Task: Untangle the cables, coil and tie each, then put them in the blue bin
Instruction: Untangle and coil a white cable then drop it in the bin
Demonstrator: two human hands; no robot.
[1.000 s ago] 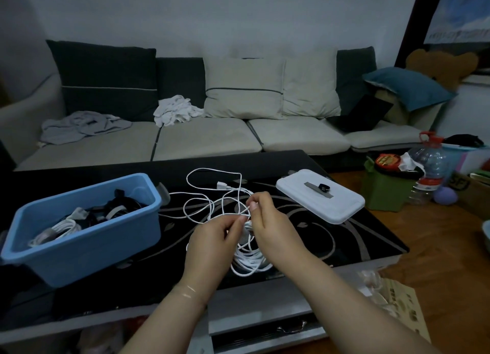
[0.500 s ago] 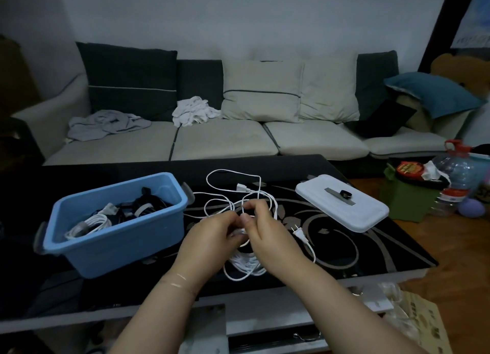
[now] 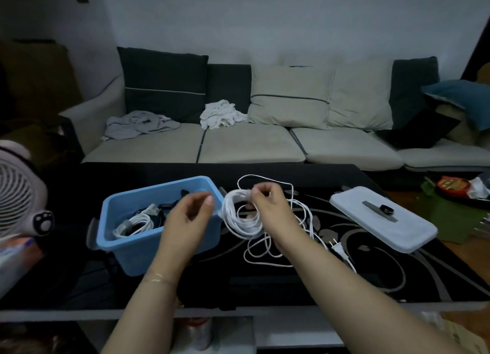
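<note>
My right hand (image 3: 267, 206) pinches the top of a coiled white cable (image 3: 238, 217) and holds it lifted beside the right wall of the blue bin (image 3: 132, 245). The coil hangs as a ring of several loops. More loose white cable (image 3: 267, 253) lies on the black table below, with a two-pin plug (image 3: 338, 247) to the right. My left hand (image 3: 189, 215) hovers in front of the bin with fingers loosely curled and nothing in it. Inside the bin lie a tied white cable (image 3: 135, 222) and dark cables (image 3: 165, 206).
The bin's white lid (image 3: 381, 221), with a small dark object on it, rests at the right of the black glass table (image 3: 437, 279). A white fan (image 3: 18, 192) stands at the far left. A sofa with cushions and cloths runs behind the table.
My right hand has lifted the coiled cable up and toward the bin. My left hand has let go of it and drawn away to the left. The camera has swung left.
</note>
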